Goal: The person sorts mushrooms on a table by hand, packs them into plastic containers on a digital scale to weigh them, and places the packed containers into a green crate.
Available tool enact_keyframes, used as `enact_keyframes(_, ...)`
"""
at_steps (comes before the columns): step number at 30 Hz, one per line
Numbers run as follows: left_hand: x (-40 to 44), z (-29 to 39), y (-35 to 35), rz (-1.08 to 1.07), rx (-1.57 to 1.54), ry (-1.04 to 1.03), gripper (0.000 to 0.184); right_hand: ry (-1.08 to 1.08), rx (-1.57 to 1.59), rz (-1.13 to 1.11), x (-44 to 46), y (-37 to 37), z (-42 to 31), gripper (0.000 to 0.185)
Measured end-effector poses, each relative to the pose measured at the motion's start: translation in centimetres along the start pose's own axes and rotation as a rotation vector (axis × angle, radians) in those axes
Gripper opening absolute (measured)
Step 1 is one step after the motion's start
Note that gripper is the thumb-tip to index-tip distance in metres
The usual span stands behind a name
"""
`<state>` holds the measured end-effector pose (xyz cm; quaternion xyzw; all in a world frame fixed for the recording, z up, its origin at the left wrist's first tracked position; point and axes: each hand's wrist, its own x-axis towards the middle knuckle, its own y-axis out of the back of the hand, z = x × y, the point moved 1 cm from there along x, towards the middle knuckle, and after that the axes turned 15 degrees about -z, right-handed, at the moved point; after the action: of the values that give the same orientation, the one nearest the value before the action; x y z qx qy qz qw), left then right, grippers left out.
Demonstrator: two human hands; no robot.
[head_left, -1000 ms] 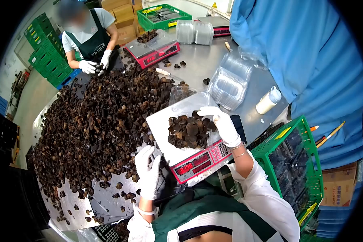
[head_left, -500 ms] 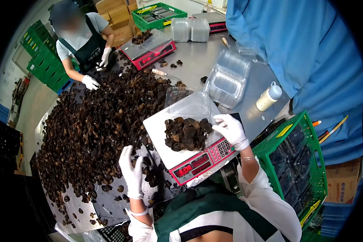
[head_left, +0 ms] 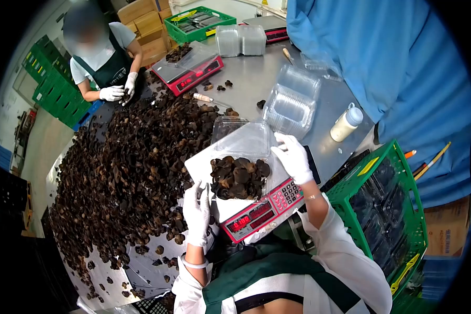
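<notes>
A clear plastic box with its lid raised holds dark mushroom pieces (head_left: 239, 178) on the white-topped scale (head_left: 196, 166), whose red display is lit. My right hand (head_left: 294, 159), in a white glove, is at the box's right side, fingers apart, with nothing visible in it. At the scale's left edge is my left hand (head_left: 197, 209), also gloved, its fingers upright and close to the box's lower left corner; whether something small is between them cannot be made out. A large pile of dark mushrooms (head_left: 136, 167) spreads to the left.
A co-worker (head_left: 107, 63) handles pieces across the pile, beside a second scale (head_left: 188, 73). Stacked clear boxes (head_left: 290, 104), a bottle (head_left: 346, 123) and a knife (head_left: 203, 98) lie beyond my scale. A green crate (head_left: 382, 204) of filled packs stands at right.
My left hand has moved from over the pile's edge to the box's left side. My right hand has shifted slightly up and left. The co-worker's hands have come together.
</notes>
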<state>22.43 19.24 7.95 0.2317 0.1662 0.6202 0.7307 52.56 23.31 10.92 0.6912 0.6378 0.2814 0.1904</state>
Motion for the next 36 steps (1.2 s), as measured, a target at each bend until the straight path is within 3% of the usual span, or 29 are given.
enact_keyframes(1, 0.4, -0.2, -0.1, 0.002, -0.013, 0.029, 0.029, -0.025, -0.076, -0.026, 0.8, -0.7, 0.9, 0.055)
enact_keyframes(2, 0.2, -0.4, -0.1, -0.106, -0.211, 0.133, 0.030, -0.141, 0.104, -0.156, 1.6, -1.4, 1.8, 0.065)
enact_keyframes(3, 0.0, 0.6, 0.2, -0.213, -0.407, 0.240, 0.031, -0.076, 0.304, -0.182, 2.0, -1.9, 1.2, 0.061)
enact_keyframes(6, -0.5, 0.2, 0.0, -0.275, -0.707, 0.218, 0.033, 0.070, 0.511, -0.044, 0.5, -1.6, -1.4, 0.052)
enact_keyframes(8, -1.0, 0.3, 0.2, -0.294, -0.773, 0.231, 0.034, 0.229, 0.478, -0.099, -1.6, 0.1, -3.3, 0.042)
enact_keyframes(9, -1.2, 0.3, 0.1, -0.301, -0.850, 0.232, 0.035, 0.177, 0.337, -0.215, -2.6, 0.2, -2.8, 0.039)
enact_keyframes(11, -1.3, 0.4, 0.1, -0.308, -0.929, 0.230, 0.037, 0.302, -0.159, -0.084, -5.0, 0.4, -5.2, 0.039)
enact_keyframes(13, -1.2, 0.9, 0.3, -0.315, -0.922, 0.367, 0.036, 0.069, -0.112, -0.117, -6.9, -0.2, -4.2, 0.037)
enact_keyframes(15, -1.8, 1.2, 0.3, -0.323, -0.924, 0.328, 0.026, 0.047, -0.061, -0.159, -8.0, -0.4, -2.1, 0.030)
enact_keyframes(17, -2.1, 0.1, -0.2, -0.391, -0.976, 0.317, 0.017, -0.336, 0.376, -0.601, -8.7, -0.8, -0.7, 0.020)
enact_keyframes(18, -2.0, 0.1, -0.4, -0.400, -1.013, 0.356, 0.011, -0.314, 0.625, -0.575, -9.1, -1.5, -0.2, 0.014)
enact_keyframes(19, -2.0, 0.0, -0.7, -0.408, -1.012, 0.355, 0.011, -0.317, 0.625, -0.568, -9.1, -2.0, 0.4, 0.014)
enact_keyframes(21, -2.2, -0.7, -1.2, -0.334, -0.964, 0.299, 0.010, -0.287, 0.914, -0.509, -9.2, -2.9, 0.7, 0.016)
enact_keyframes(25, -3.1, 0.8, -1.3, -0.264, -0.896, 0.080, 0.007, -0.220, 0.822, -0.437, -9.7, -2.8, -0.3, 0.007)
enact_keyframes(26, -3.3, 1.0, -1.5, -0.240, -0.871, 0.046, 0.007, -0.225, 0.688, -0.442, -10.0, -2.5, -0.6, 0.012)
enact_keyframes(27, -3.6, 0.7, -1.1, -0.196, -0.688, 0.097, 0.005, -0.228, 0.689, -0.433, -10.3, -1.8, -1.7, 0.012)
enact_keyframes(29, -3.6, 1.4, -0.1, -0.101, -0.212, -0.002, 0.010, -0.164, 0.365, -0.554, -10.5, -0.7, -3.7, 0.033)
enact_keyframes(30, -3.0, 2.5, 0.2, -0.008, -0.154, -0.228, 0.015, 0.229, 0.046, -0.246, -10.4, -0.9, -4.1, 0.055)
enact_keyframes(31, -2.5, 2.1, 0.5, 0.062, 0.038, -0.382, 0.021, 0.227, 0.148, -0.303, -10.9, 0.0, -5.0, 0.066)
enact_keyframes(34, -1.5, 2.7, 0.5, 0.138, 0.069, -0.561, 0.032, 0.215, -0.158, -0.161, -11.8, 0.5, -4.6, 0.053)
enact_keyframes(36, -1.1, 4.0, 0.3, 0.049, 0.093, -0.503, 0.024, 0.226, -0.219, -0.076, -12.4, 1.7, -5.7, 0.052)
